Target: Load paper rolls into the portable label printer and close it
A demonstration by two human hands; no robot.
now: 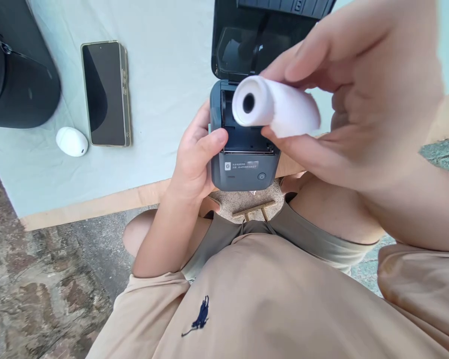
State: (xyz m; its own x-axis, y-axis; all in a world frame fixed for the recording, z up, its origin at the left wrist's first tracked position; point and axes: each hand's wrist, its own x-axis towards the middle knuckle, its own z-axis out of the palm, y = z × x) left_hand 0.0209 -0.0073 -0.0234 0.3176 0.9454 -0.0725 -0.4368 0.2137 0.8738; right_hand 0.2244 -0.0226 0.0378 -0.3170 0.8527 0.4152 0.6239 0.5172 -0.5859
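A dark grey portable label printer (243, 172) is held by my left hand (198, 154), whose thumb presses on its left rim while the fingers go behind it. The printer's lid (234, 47) stands open, tipped away from me. Between the thumb and fingers of my right hand (355, 94) is a white paper roll (294, 109), its round end with a dark core hole facing me. The roll is held above the printer's open compartment and hides part of it. Whether the two touch, I cannot tell.
On the pale-covered table (164, 65) lie a phone (105, 94) and a white earbud case (72, 141). A black zipped case (18, 75) stands at the far left. The table's wooden edge (97, 204) runs just in front of my knees.
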